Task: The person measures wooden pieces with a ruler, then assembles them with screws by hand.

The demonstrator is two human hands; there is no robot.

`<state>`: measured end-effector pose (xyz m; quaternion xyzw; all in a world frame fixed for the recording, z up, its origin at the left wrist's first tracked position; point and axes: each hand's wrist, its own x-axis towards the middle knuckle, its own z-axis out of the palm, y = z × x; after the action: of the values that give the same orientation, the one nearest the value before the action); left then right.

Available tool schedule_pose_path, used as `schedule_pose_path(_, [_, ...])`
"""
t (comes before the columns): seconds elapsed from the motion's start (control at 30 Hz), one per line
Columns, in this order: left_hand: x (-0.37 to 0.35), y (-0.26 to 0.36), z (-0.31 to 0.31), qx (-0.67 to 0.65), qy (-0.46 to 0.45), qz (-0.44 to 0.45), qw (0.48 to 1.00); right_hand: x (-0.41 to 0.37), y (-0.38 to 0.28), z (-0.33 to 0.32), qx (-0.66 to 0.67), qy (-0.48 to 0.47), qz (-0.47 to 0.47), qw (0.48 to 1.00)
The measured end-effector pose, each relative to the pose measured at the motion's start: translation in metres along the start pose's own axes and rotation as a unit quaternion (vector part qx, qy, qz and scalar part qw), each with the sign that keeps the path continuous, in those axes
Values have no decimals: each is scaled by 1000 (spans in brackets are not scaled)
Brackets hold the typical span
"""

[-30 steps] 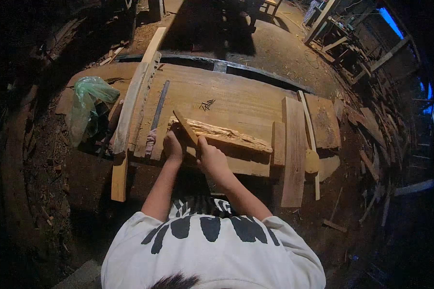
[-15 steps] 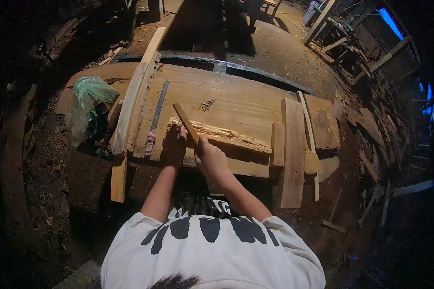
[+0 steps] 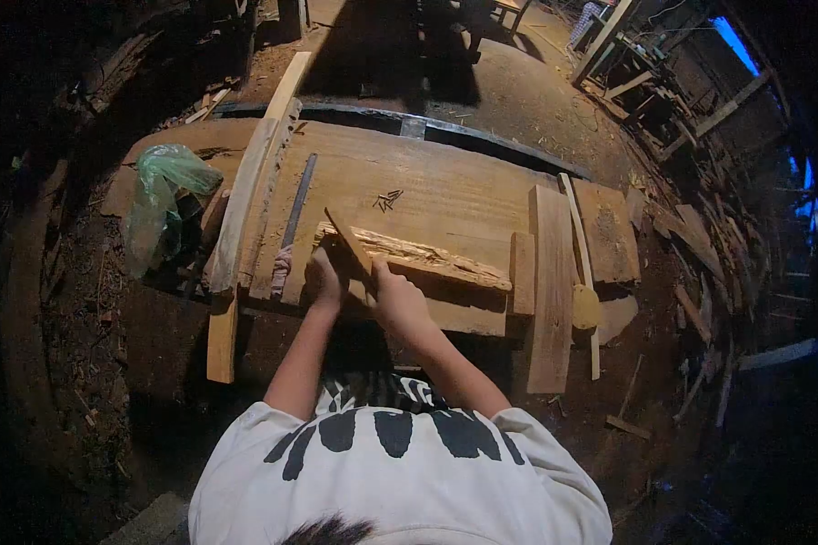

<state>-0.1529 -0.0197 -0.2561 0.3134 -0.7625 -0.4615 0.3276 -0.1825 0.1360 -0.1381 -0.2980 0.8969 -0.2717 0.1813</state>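
Your right hand (image 3: 402, 302), its grip closed around the near end of a flat strip (image 3: 346, 238), which slants away from you and to the left. Your left hand (image 3: 325, 282), partly in shadow, is at the near side of the left end of a rough-grained billet (image 3: 427, 257); whether its grip is spread or pinching the wood, you cannot tell from this view. The strip crosses over the billet near that end. The billet lies crosswise on the worktop (image 3: 463, 173), its right end beside a short block (image 3: 523, 259). Right of the block, a broad board (image 3: 552, 282) overhangs the near edge, followed by a slender batten (image 3: 581, 234) with a round yellowish piece (image 3: 587, 307) near its lower end. Beyond the billet you see a small cluster of slender pieces (image 3: 388, 201). To the left lie a dark bar (image 3: 301, 211), its near end wrapped in cloth (image 3: 283, 265), then a long pale beam (image 3: 256, 168) and, outermost, a green plastic bag (image 3: 165, 186)
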Motion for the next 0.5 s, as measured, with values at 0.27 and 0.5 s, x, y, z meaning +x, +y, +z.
schedule_pose_path(0.27, [-10,52,-20,-14,-78,-9,997,-5,9,-1,48,-6,15,999])
schedule_pose_path(0.5, [-32,51,-27,-343,-161,-326,866,-9,18,-8,221,63,6,973])
